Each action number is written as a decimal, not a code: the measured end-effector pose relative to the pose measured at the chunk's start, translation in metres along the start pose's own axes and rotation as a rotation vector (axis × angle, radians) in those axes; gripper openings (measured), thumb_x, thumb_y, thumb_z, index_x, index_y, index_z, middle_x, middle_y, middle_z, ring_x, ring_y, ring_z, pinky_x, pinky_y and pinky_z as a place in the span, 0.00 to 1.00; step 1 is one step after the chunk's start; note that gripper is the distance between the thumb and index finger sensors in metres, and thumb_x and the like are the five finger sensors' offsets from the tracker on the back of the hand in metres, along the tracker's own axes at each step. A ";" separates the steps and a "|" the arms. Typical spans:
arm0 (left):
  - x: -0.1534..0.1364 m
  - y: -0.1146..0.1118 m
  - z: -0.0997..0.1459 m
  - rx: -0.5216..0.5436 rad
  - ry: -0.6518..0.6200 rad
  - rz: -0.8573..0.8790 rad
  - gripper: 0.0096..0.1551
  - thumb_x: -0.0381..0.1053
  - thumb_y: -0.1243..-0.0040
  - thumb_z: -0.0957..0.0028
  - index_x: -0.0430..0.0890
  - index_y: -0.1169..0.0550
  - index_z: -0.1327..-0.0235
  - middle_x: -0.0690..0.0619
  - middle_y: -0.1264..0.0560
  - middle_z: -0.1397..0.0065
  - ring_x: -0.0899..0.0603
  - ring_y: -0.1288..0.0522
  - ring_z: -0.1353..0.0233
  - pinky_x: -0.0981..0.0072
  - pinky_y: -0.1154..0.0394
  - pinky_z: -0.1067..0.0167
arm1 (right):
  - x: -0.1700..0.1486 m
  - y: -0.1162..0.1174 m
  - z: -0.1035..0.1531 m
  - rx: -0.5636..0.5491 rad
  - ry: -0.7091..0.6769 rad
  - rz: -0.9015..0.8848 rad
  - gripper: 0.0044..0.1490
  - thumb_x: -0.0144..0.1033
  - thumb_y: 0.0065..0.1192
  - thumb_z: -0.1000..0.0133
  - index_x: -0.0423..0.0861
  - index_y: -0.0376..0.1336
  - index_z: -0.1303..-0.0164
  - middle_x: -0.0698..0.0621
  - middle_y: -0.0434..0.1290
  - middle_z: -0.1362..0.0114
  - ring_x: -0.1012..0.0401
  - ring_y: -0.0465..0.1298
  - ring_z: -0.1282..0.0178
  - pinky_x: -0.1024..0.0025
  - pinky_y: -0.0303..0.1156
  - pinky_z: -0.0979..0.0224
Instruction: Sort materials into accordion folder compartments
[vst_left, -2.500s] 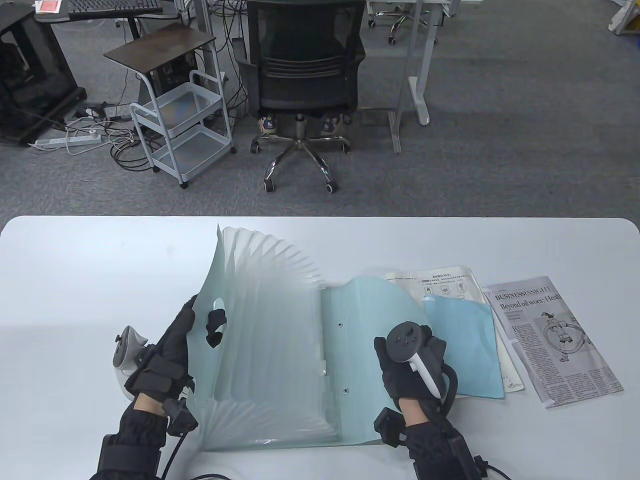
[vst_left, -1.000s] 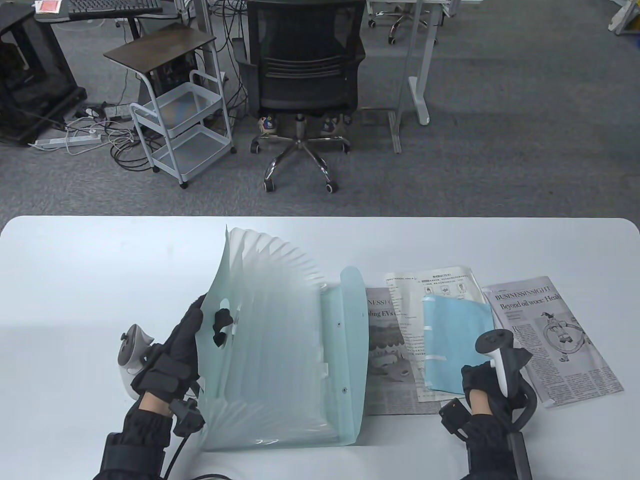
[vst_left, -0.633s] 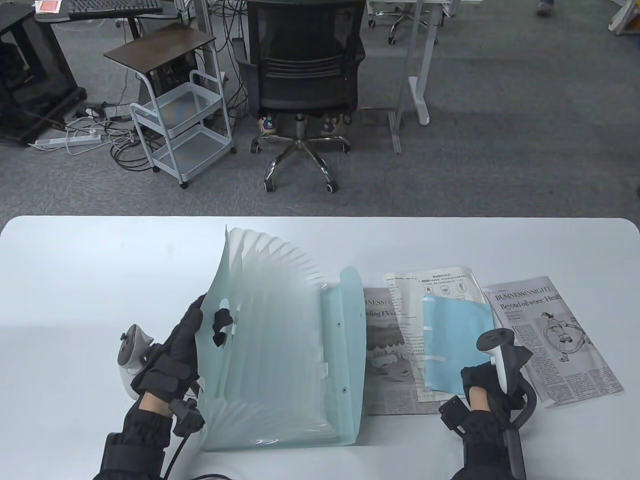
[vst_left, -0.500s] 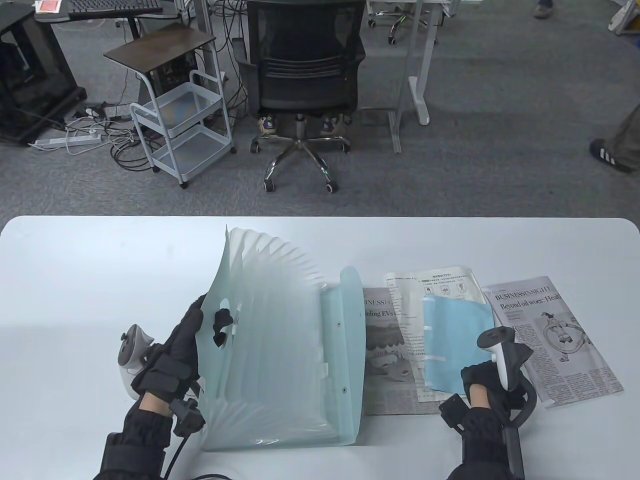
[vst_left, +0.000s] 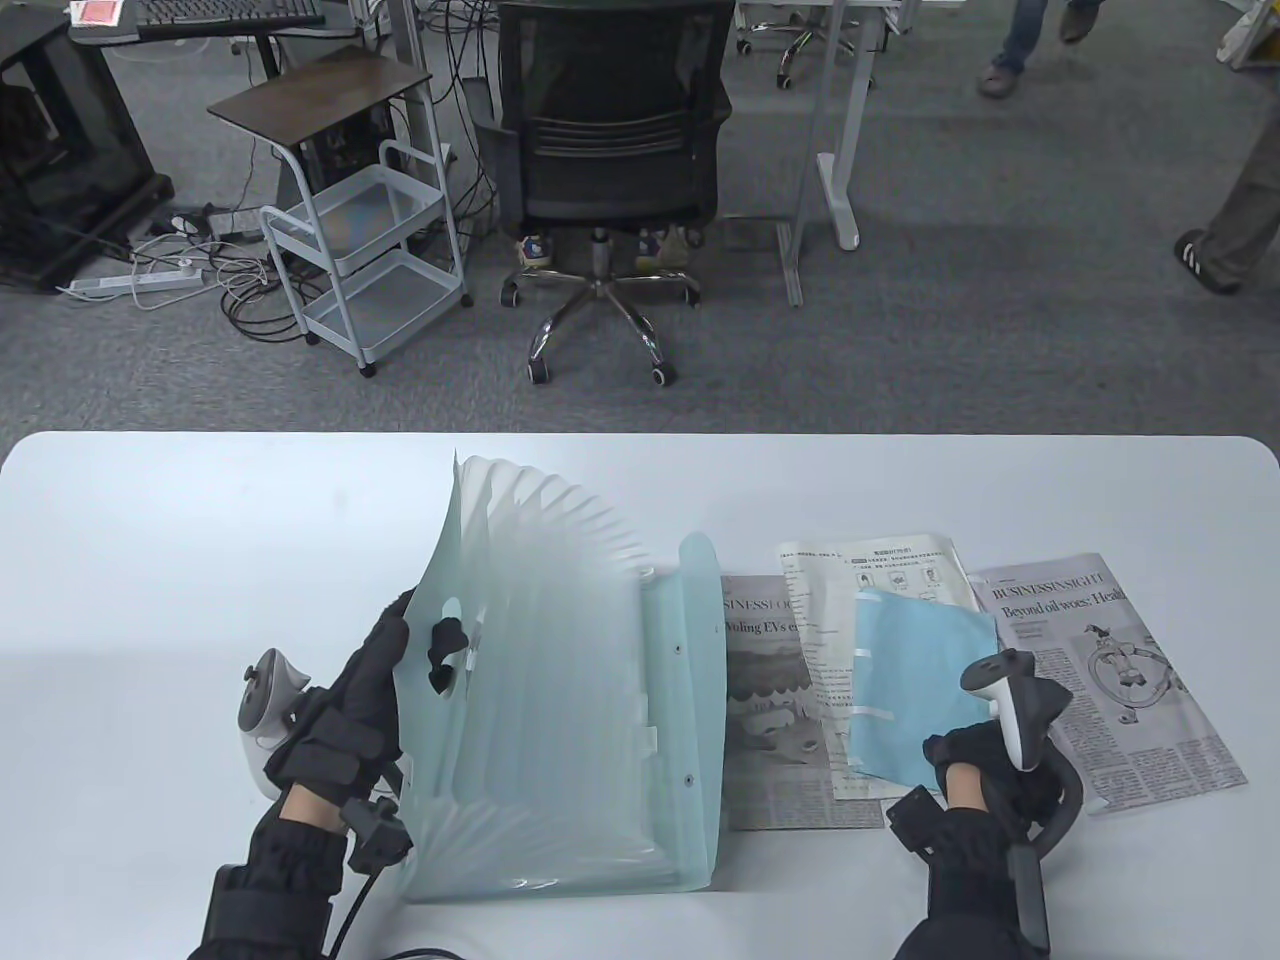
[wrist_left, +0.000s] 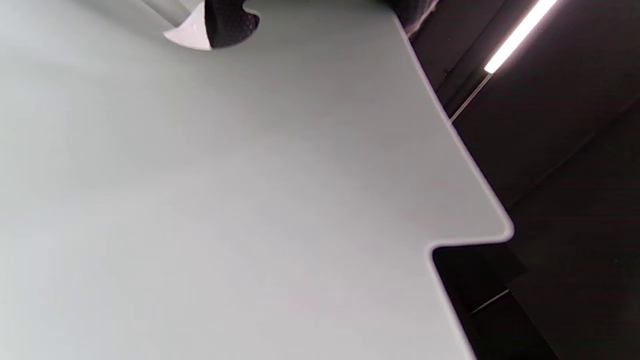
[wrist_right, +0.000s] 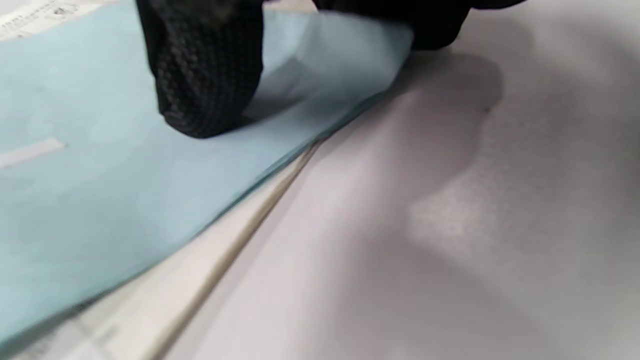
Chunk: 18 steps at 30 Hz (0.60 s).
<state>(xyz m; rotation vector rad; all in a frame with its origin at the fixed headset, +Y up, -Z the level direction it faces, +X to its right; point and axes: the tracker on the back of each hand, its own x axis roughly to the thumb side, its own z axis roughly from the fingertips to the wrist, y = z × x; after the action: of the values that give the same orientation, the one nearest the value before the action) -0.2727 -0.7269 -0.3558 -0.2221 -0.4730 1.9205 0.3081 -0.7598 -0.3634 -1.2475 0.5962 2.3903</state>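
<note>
My left hand (vst_left: 345, 715) is gripping the accordion folder (vst_left: 560, 700) front panel at lower left; my right hand (vst_left: 985, 760) fingers (wrist_right: 205, 75) are pinching the blue sheet (vst_left: 915, 685) corner, lower right.

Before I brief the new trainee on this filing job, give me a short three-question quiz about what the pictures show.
1. True or false: the right hand grips the near corner of the light blue sheet.
2. What does the left hand hold? A) newspaper B) front cover of the accordion folder C) nothing
3. Fill in: the blue sheet lies on a white printed ____.

Key: 1 true: the wrist view shows its fingers on the sheet. 2 B. 3 leaflet.
</note>
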 end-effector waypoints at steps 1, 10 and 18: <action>0.000 0.000 0.000 0.000 0.000 0.001 0.42 0.59 0.58 0.21 0.37 0.55 0.08 0.35 0.40 0.17 0.21 0.64 0.13 0.26 0.63 0.28 | 0.000 0.000 0.000 -0.001 -0.001 0.003 0.60 0.46 0.63 0.40 0.24 0.38 0.17 0.33 0.56 0.25 0.32 0.56 0.28 0.25 0.50 0.32; 0.000 0.000 0.000 -0.001 0.000 0.000 0.42 0.59 0.58 0.21 0.37 0.55 0.08 0.35 0.40 0.17 0.21 0.64 0.13 0.26 0.63 0.28 | 0.004 0.000 0.006 -0.088 0.000 0.064 0.52 0.46 0.64 0.40 0.34 0.45 0.16 0.40 0.61 0.24 0.42 0.67 0.32 0.39 0.62 0.29; -0.001 0.000 0.000 -0.002 0.001 0.002 0.42 0.59 0.58 0.21 0.37 0.55 0.08 0.35 0.40 0.17 0.21 0.64 0.13 0.26 0.63 0.28 | 0.003 0.000 0.003 -0.112 0.002 0.050 0.49 0.45 0.65 0.40 0.34 0.48 0.19 0.41 0.65 0.28 0.48 0.72 0.38 0.43 0.66 0.31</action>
<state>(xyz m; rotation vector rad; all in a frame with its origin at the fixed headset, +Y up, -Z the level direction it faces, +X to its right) -0.2722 -0.7276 -0.3563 -0.2251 -0.4740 1.9223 0.3048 -0.7578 -0.3640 -1.2958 0.5061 2.4940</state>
